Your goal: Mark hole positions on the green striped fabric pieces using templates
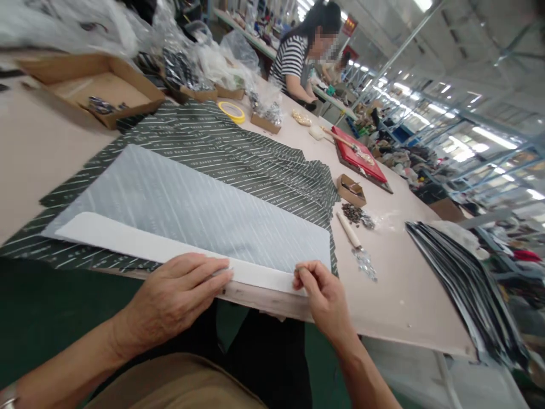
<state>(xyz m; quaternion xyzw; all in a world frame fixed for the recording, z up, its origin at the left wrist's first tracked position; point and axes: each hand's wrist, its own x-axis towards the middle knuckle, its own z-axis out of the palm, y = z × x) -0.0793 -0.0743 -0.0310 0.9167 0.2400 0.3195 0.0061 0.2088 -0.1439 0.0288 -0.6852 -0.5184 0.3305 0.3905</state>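
Observation:
A long white strip (128,238) with a rounded left end lies along the table's front edge. Beneath it is a translucent greyish sheet (204,204), spread over dark green fabric (191,133) with white diagonal lines and small lettering. My left hand (174,295) rests flat on the middle of the strip, its fingers stretched out to the right. At the strip's right end, the thumb and fingers of my right hand (321,289) pinch together on its edge. The right fingertips partly cover that corner.
Cardboard boxes (97,85), yellow tape (231,112) and plastic bags stand at the back. On the right are a small box (351,190), a wooden-handled tool (348,230), small metal parts (354,214) and stacked dark sheets (464,289). Across the table a person in stripes (293,59) works.

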